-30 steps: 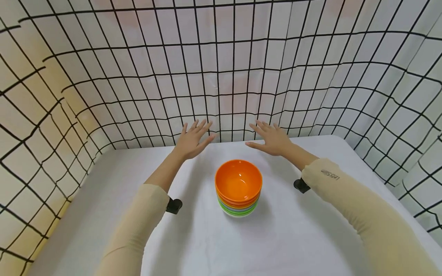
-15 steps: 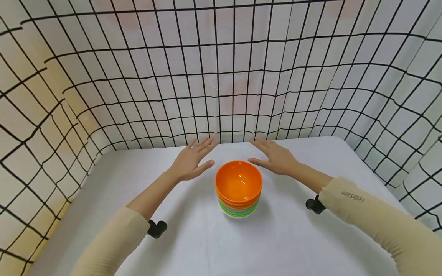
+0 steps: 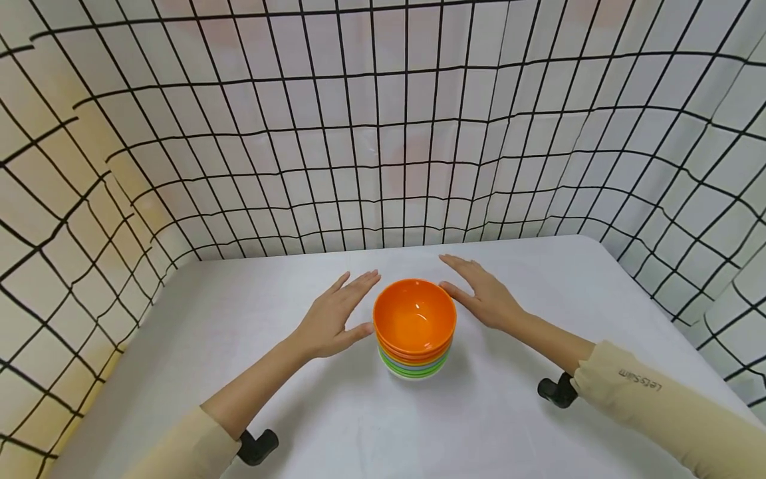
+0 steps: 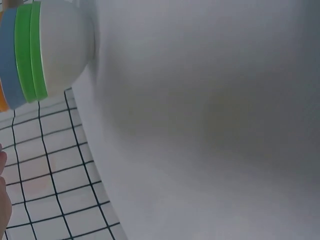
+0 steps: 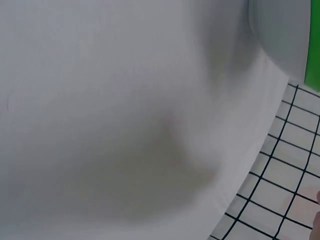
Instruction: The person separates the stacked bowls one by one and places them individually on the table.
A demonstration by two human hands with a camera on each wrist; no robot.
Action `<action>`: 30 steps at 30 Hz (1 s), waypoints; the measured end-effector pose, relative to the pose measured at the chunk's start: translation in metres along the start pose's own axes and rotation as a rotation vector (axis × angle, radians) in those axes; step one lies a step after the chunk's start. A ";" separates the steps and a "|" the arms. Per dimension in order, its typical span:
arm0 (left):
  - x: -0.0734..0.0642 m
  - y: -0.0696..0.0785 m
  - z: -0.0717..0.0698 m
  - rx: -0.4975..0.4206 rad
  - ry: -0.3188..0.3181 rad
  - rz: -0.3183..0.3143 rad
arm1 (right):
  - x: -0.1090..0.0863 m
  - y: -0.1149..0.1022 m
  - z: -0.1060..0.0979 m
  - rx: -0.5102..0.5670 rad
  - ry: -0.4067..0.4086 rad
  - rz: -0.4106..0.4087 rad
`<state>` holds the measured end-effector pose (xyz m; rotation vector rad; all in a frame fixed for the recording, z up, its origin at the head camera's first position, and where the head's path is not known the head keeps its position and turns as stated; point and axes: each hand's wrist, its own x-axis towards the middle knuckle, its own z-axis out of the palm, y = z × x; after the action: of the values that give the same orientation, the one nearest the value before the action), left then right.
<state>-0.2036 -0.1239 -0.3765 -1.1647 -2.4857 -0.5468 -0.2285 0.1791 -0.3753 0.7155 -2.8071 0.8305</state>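
Observation:
A stack of nested bowls (image 3: 414, 316) stands upright on the white table, the orange one on top and blue-grey and green rims below. In the left wrist view the stack (image 4: 30, 55) shows its green rims and a white base. My left hand (image 3: 335, 319) is at the stack's left side, fingers straight, thumb tip right at the orange rim. On the other side is my right hand (image 3: 487, 293), its fingers extended and its thumb tip at the rim's upper right. Neither hand grips anything. The right wrist view catches only the white bowl base (image 5: 282, 35) and a green rim.
The table (image 3: 287, 286) has a white cover. Behind it and along both sides rises a white wall with a black grid (image 3: 389, 146). A black wrist device (image 3: 257, 447) hangs under the left forearm, and another device (image 3: 558, 390) under the right.
Both hands have come back from the table's far edge toward the person, down to either side of the bowl stack. The stack has stayed in place.

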 end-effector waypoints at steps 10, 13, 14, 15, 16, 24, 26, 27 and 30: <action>-0.004 0.019 0.009 -0.029 0.020 -0.017 | -0.017 -0.010 0.009 0.206 0.102 -0.005; -0.003 0.023 0.011 -0.051 0.024 -0.049 | -0.021 -0.012 0.011 0.237 0.128 -0.024; -0.003 0.024 0.012 -0.064 0.024 -0.064 | -0.022 -0.013 0.012 0.245 0.136 -0.033; -0.002 0.025 0.012 -0.082 0.024 -0.075 | -0.022 -0.013 0.013 0.253 0.142 -0.045; -0.002 0.026 0.013 -0.100 0.023 -0.087 | -0.023 -0.014 0.014 0.266 0.148 -0.059; 0.002 0.029 0.023 -0.292 0.048 -0.146 | -0.025 -0.019 0.025 0.433 0.097 -0.161; 0.002 0.030 0.026 -0.343 0.056 -0.162 | -0.025 -0.020 0.027 0.475 0.074 -0.181; 0.002 0.030 0.027 -0.360 0.057 -0.174 | -0.025 -0.021 0.028 0.495 0.065 -0.192; 0.001 0.031 0.030 -0.406 0.060 -0.198 | -0.026 -0.023 0.029 0.536 0.032 -0.215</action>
<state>-0.1840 -0.0906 -0.3957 -1.0168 -2.5229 -1.1663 -0.1941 0.1571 -0.3954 1.0346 -2.4239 1.5493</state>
